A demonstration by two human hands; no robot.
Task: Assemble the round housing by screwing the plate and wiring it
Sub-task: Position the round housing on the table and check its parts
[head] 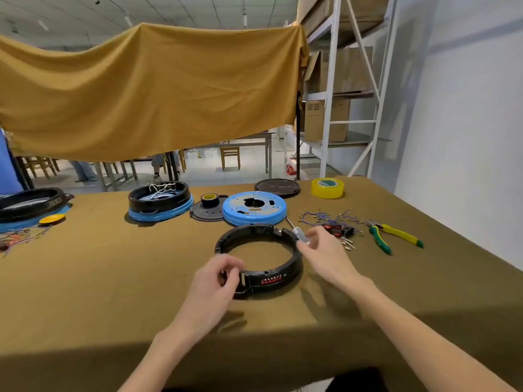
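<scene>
The round housing (259, 260) lies flat on the olive-brown table cover (113, 267), just below the centre of the frame. It is an open black ring with the cloth visible through its middle. Its near wall carries red and white markings, and its far rim has a notch at the upper right.

The left hand (218, 278) is at the ring's near-left edge, fingers curled in a pinch against the rim. The right hand (325, 251) sits at the ring's right side and grips a screwdriver (297, 232), whose metal shaft points up and left toward the notch.

Directly above the ring lies the blue plate (254, 207), a round disc with a central opening and small holes. Left of it rest a flat black cover (208, 212) bearing a roll of black tape (209, 199), then a second black housing on a blue base (160, 200). Right of the ring lie loose wires (329, 217), small connectors and green-yellow pliers (393, 236). A yellow tape roll (327, 188) stands toward the upper right.
</scene>
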